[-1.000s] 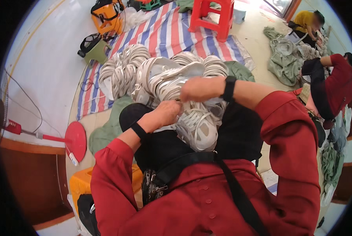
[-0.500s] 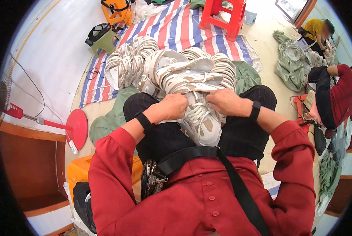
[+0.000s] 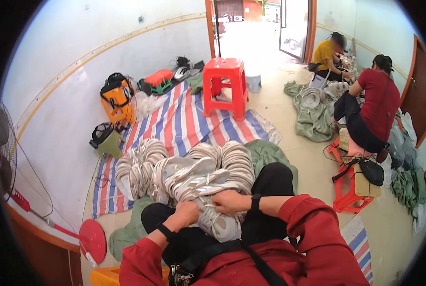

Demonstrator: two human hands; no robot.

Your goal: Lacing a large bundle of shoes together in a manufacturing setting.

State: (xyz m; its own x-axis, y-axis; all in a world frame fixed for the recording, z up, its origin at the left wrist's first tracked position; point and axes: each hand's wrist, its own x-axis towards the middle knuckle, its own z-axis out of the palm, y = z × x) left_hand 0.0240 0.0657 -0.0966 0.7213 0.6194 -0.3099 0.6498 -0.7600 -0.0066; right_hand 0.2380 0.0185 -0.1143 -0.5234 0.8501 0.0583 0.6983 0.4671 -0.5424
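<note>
A white and beige sneaker point(image 3: 221, 226) lies between my knees, its toe pointing toward me and its laces crossing the top. My left hand point(image 3: 186, 213) is closed at the left side of its lacing, and my right hand point(image 3: 229, 201) is closed at the right side. Both appear to grip ends of the shoelace, though the fingers mostly cover it. Just beyond, a heap of matching shoes point(image 3: 194, 174) is packed tightly together, with another bundle of shoes point(image 3: 143, 164) to its left.
A striped tarp point(image 3: 179, 124) spreads ahead under a red stool point(image 3: 224, 88). A red fan base point(image 3: 93, 242) stands at left. Two people sit working at right: one in a yellow top point(image 3: 323, 53), one in a red top point(image 3: 379, 95). Green sacking point(image 3: 314, 123) lies near them.
The view has tilted up, bringing the doorway and more of the room into sight. My hands remain closed on either side of the sneaker's lacing, slightly nearer each other.
</note>
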